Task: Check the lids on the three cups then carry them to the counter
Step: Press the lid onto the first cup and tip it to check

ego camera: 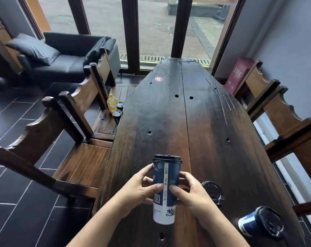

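Lid check, I'd say: left hand (142, 189) and right hand (193, 195) clasp the tall dark-blue paper cup (166, 186) from either side, over the near end of the dark wooden table (204, 122). It is upright, long axis vertical, black plastic lid (167, 158) uppermost. Next, probably pressing round that rim.

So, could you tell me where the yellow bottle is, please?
In the head view, the yellow bottle stands on a wooden chair seat left of the table, beside two black-lidded cups.
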Demonstrator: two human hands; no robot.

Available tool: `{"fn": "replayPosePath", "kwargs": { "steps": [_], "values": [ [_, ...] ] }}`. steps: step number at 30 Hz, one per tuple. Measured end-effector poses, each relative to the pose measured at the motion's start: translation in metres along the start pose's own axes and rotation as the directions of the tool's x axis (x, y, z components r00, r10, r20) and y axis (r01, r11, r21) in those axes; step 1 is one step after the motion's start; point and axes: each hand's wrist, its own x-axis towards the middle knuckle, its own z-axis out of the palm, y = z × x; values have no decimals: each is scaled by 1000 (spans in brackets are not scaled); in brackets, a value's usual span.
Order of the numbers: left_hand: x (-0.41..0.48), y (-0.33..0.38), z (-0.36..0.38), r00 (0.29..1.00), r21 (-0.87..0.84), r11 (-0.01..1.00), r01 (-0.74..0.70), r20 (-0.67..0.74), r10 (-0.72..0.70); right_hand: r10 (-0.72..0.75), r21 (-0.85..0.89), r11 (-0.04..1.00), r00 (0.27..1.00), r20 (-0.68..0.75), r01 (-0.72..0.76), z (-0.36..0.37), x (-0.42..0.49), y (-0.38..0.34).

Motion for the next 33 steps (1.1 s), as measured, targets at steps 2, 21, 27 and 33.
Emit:
{"fn": "replayPosePath", "kwargs": {
  "steps": [2, 21, 27, 33],
  "values": [
    [13, -5, -7, 1000, 19, 1000, 17, 2, -17, 4, -47, 999, 1000, 21, -3, 1, 17, 8],
    [130, -55, -81, 993, 389, 921, 28, -117, 19, -13, -390, 921, 1000, -17, 5, 29, 162, 55],
    [146, -73, -95, 975, 448, 891, -77, -155, 162, -126, -401, 909, 992, 0, 115, 35, 189, 75],
    [164, -107, -100, 945, 469, 862, -191, -149, 291, -212, -356, 914, 977, -12, 194, 34, 200, 101]
  ]
}}
